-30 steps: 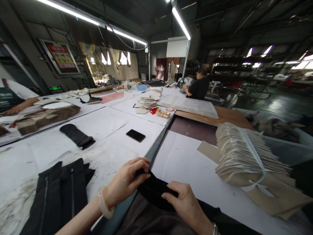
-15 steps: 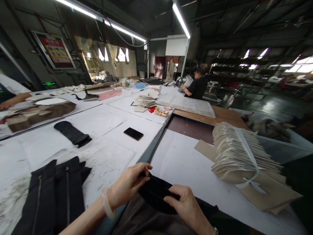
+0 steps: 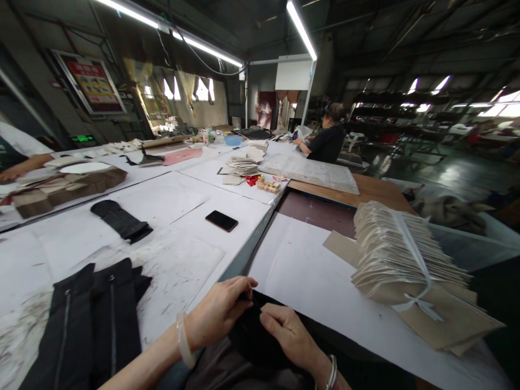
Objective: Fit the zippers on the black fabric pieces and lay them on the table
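Both hands work on a piece of black fabric (image 3: 254, 333) held over my lap at the table's front edge. My left hand (image 3: 223, 306) pinches its upper left edge between thumb and fingers. Close beside it, my right hand (image 3: 288, 330) is closed on the fabric's right side. Folds and shadow hide the lower part of the piece. To the left lie black fabric pieces with zippers (image 3: 95, 314) in a layered pile. Farther up, a smaller black piece stack (image 3: 121, 221) rests on the white table (image 3: 182, 249).
A phone (image 3: 221, 220) lies ahead on the table. At right stands a tied bundle of beige pieces (image 3: 410, 271). Loose beige pieces (image 3: 239, 167) and a plastic box of food (image 3: 268, 185) sit farther back. One person (image 3: 327, 138) is at the far right, another person's arm (image 3: 26, 168) at left.
My right hand has moved left, nearer my left hand, drawing the black fabric in. Its right end has left the tabletop. My left hand has shifted slightly.
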A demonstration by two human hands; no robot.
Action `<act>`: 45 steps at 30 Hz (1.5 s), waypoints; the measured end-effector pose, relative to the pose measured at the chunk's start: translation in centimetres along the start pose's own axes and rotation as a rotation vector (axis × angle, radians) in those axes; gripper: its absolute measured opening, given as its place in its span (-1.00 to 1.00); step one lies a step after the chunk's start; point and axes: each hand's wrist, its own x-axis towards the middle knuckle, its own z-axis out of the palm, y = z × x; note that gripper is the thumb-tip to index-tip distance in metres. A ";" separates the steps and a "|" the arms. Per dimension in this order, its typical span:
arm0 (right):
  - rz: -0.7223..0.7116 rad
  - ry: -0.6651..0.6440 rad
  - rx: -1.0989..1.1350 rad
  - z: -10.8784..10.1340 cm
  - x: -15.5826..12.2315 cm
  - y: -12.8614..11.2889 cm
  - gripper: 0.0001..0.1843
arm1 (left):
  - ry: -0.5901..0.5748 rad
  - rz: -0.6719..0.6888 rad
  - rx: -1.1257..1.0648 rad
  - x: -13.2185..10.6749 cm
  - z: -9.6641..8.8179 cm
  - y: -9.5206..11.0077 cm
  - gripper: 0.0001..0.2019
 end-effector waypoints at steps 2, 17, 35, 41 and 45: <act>-0.021 0.031 -0.029 0.4 0.5 -0.2 -0.48 | -0.004 -0.003 0.003 0.1 0.1 0.0 -0.90; -0.083 0.145 -0.183 0.6 0.3 -0.6 -0.54 | 0.006 -0.247 -0.408 -0.9 -1.1 -1.3 -0.71; -1.256 0.225 -1.183 -2.5 1.8 -3.6 -0.67 | 0.128 -0.401 -1.019 -0.7 1.5 -0.3 -0.61; -1.309 0.273 -1.119 -2.2 2.1 -2.9 -0.72 | 0.103 -0.377 -1.040 -0.7 1.8 -0.1 -0.61; -1.135 0.320 -0.959 -1.2 1.9 -2.9 -0.79 | 0.157 -0.319 -0.967 -0.6 1.8 0.1 -0.65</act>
